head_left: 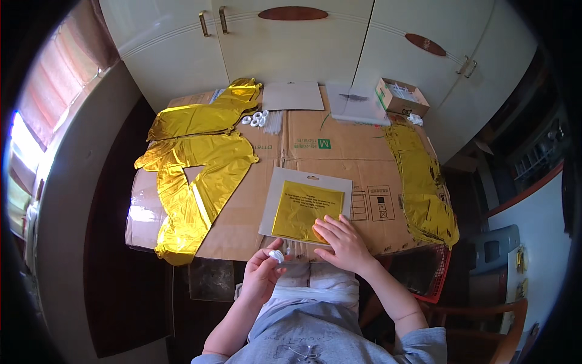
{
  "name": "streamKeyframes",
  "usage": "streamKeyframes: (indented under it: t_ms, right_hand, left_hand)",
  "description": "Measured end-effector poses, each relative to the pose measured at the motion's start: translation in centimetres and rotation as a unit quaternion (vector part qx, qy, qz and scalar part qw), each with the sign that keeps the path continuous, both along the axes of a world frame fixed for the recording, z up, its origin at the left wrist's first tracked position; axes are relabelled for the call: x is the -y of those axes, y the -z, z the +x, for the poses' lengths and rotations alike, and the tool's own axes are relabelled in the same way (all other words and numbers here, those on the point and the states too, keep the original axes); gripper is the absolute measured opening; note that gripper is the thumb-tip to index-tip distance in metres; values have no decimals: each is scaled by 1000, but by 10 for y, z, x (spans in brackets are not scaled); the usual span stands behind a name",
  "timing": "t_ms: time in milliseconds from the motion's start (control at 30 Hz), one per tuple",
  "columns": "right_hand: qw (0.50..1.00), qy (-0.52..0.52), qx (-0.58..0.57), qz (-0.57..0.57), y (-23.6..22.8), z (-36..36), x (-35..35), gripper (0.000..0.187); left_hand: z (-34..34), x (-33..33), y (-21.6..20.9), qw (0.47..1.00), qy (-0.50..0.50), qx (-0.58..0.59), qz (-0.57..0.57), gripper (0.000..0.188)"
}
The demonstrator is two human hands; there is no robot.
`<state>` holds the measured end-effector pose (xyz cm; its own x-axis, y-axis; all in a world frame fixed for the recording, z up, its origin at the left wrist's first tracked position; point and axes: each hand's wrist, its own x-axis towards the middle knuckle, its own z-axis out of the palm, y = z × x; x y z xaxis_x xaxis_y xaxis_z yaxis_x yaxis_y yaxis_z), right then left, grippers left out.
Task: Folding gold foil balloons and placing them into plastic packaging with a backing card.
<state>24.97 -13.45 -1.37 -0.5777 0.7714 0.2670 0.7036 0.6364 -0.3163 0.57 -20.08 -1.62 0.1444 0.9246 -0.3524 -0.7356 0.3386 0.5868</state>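
In front of me a grey hang-tab card (264, 209) lies on the cardboard, with a folded gold foil balloon (306, 203) in printed clear film on top. My right hand (344, 244) rests flat on the lower right corner of this packet, fingers stretched out. Just off the table's near edge, my left hand (262, 274) pinches a small white piece (276, 256); its exact kind is not clear. Flattened gold foil balloons (224, 173) spread along the left side. Another gold foil balloon (418, 182) lies at the right edge.
Flattened cardboard covers the table (357, 145). At the back are several white ribbon rolls (255, 119), thin clear straws (273, 122), a grey card (293, 96), clear bags (356, 108) and a small open box (401, 97). A red crate (441, 276) stands below right.
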Motion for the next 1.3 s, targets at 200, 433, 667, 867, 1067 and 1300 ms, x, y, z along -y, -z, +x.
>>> streamKeyframes:
  t_ms: [200,433,667,867,1067,1300]
  right_hand:
    - [1000,3,-5,3,-1,0,1,57]
    - [1000,-14,-13,-2,-2,1,11,53]
    - [999,-43,-25,-12,-2,4,28,55]
    - [998,-40,-44,-16,-6,3,28,53]
    - [997,2,-14,74,-9,-15,29,46]
    - [985,19,-29,171,-9,-22,28,25]
  left_hand:
    - [1,0,-5,1000,-13,10,-3,10]
    - [3,15,-13,999,-28,-3,-24,12]
    - [11,42,-3,996,-32,60,-58,13]
    - [20,39,-2,996,-17,70,-61,9]
    - [29,33,0,996,32,79,-25,11]
    - [20,27,-4,961,58,-237,127,14]
